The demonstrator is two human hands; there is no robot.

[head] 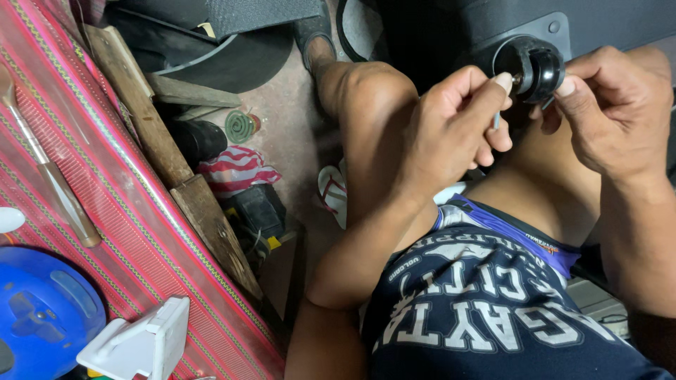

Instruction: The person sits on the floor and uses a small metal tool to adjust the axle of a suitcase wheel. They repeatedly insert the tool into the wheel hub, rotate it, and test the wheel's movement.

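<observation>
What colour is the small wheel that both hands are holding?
The wheel is glossy black, seen best in the head view, between the left hand and right hand.

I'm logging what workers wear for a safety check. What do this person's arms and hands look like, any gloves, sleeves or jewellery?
Both arms are bare along all that shows, with no sleeves. The left hand and the right hand are ungloved, and no ring, watch or wristband shows. The fingernails look short.
</observation>
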